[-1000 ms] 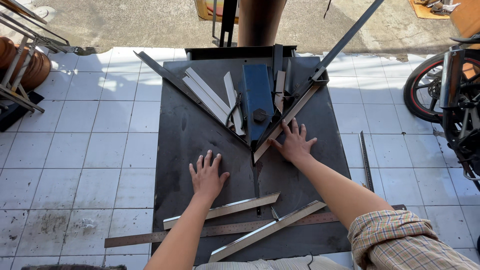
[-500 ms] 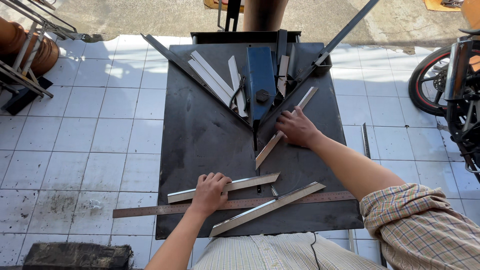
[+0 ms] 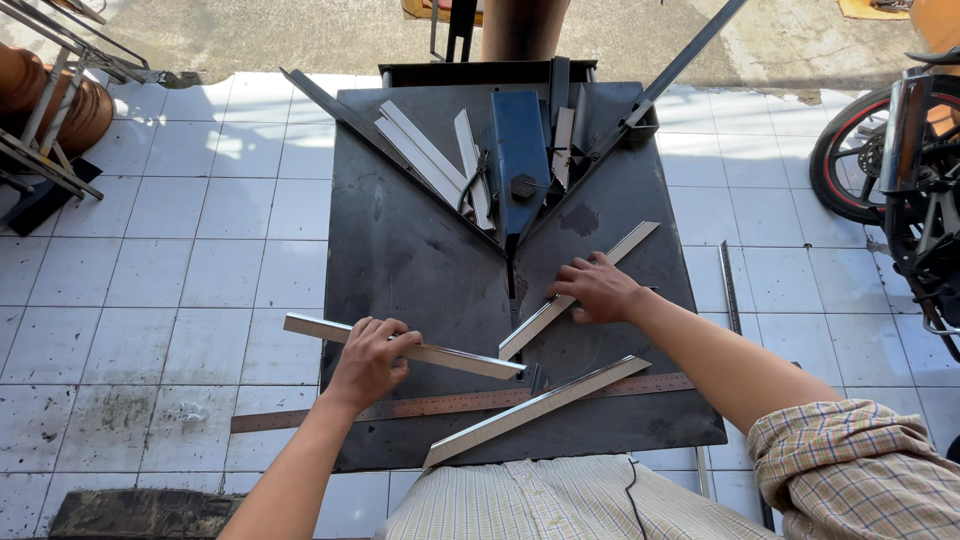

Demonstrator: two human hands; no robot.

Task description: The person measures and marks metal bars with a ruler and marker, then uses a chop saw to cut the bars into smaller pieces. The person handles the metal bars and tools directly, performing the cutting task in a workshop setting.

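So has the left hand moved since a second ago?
Yes. The left hand came back toward the person, off the bare middle of the dark metal table, and now grips a light metal strip near the long ruler.

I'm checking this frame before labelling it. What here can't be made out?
Head view, the only one:
- Left hand wraps a metal strip; the fingers hide how it is gripped underneath.
- Right hand covers the middle of a second strip.
- Long ruler is partly hidden by a third strip; its markings are too small.
- Motorcycle is cut off by the right edge.
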